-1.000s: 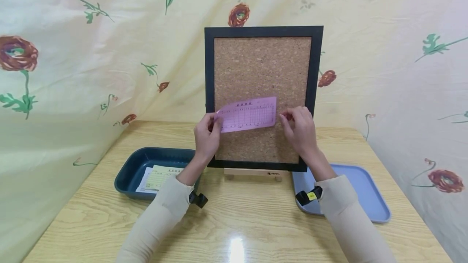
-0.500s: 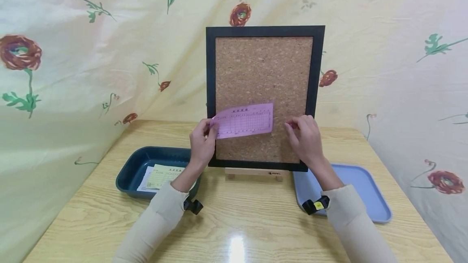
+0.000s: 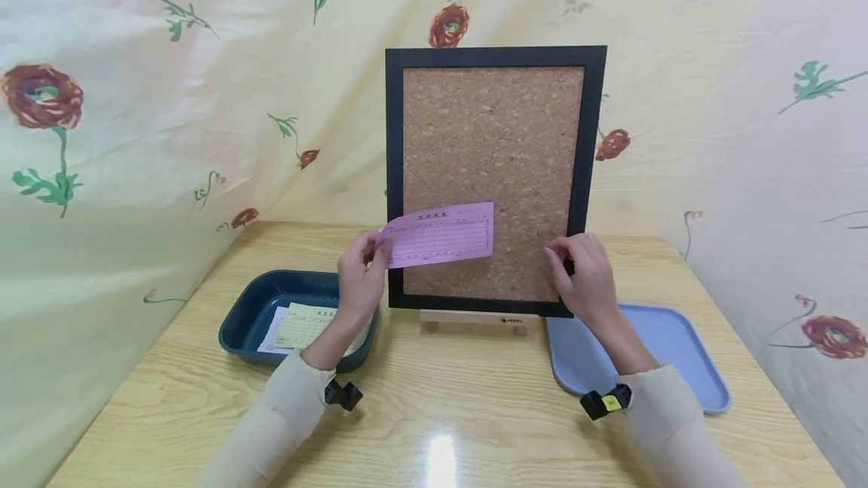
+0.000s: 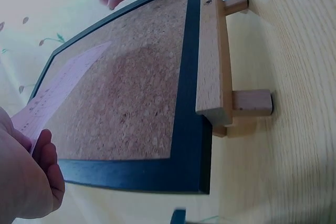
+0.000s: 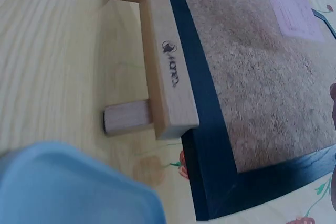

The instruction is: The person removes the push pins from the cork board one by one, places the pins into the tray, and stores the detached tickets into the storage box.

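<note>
A purple printed paper slip (image 3: 441, 236) extends rightward from my left hand (image 3: 362, 273), which pinches its left end between thumb and fingers. In the head view the slip overlaps the lower left of a black-framed cork board (image 3: 491, 134). From the left wrist view, the slip (image 4: 58, 90) slants out from the cork face. At the board's lower right edge is my right hand (image 3: 582, 277), apart from the slip, fingers curled and thumb against the index fingertip. I cannot tell whether something small is between those fingertips.
A wooden stand (image 3: 475, 318) supports the board on the wooden table (image 3: 407, 413). At left, a dark teal bin (image 3: 251, 303) holds white and yellow slips (image 3: 303, 326). A light blue tray (image 3: 667, 356) lies at right, partly beneath my right forearm. Flowered fabric (image 3: 203, 81) hangs behind.
My left hand has drawn the purple slip left and down across the board. My right hand has moved right and down, widening its distance from the slip.
</note>
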Tool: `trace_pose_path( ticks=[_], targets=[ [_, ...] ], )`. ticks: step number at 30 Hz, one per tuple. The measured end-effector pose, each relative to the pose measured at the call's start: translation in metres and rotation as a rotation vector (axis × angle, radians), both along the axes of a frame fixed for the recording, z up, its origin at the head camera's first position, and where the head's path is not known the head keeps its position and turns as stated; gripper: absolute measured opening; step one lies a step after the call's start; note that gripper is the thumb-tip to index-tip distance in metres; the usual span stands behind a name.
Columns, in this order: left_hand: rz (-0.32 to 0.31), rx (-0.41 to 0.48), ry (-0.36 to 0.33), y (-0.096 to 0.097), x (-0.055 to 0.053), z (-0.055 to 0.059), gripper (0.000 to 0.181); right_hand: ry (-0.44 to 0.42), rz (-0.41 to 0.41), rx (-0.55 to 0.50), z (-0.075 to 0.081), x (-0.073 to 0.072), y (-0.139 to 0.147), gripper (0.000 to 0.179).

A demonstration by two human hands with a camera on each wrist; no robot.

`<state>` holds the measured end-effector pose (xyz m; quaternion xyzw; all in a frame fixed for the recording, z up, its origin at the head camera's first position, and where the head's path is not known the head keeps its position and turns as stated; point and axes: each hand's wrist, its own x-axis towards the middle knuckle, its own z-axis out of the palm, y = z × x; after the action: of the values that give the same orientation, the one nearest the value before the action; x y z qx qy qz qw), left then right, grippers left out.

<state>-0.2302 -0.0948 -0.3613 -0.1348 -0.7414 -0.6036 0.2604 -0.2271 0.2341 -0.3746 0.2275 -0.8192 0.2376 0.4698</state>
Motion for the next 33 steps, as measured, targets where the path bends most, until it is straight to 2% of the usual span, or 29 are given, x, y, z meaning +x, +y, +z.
trace_pose_path(
  ticks=[16,22,27,33],
  targets=[
    [-0.001,0.016,-0.074,-0.025,0.014,-0.01,0.017,0.009,0.002,0.005,-0.013,0.023,0.026,0.011],
    [0.033,0.006,-0.093,-0.037,0.02,-0.015,0.018,0.028,-0.015,-0.008,-0.019,0.03,0.037,0.011],
    [0.068,-0.013,-0.129,-0.048,0.025,-0.017,0.019,0.01,-0.026,0.007,-0.023,0.036,0.046,0.009],
    [0.092,-0.014,-0.145,-0.06,0.031,-0.02,0.018,-0.02,-0.044,0.022,-0.026,0.043,0.056,0.053]
  ],
)
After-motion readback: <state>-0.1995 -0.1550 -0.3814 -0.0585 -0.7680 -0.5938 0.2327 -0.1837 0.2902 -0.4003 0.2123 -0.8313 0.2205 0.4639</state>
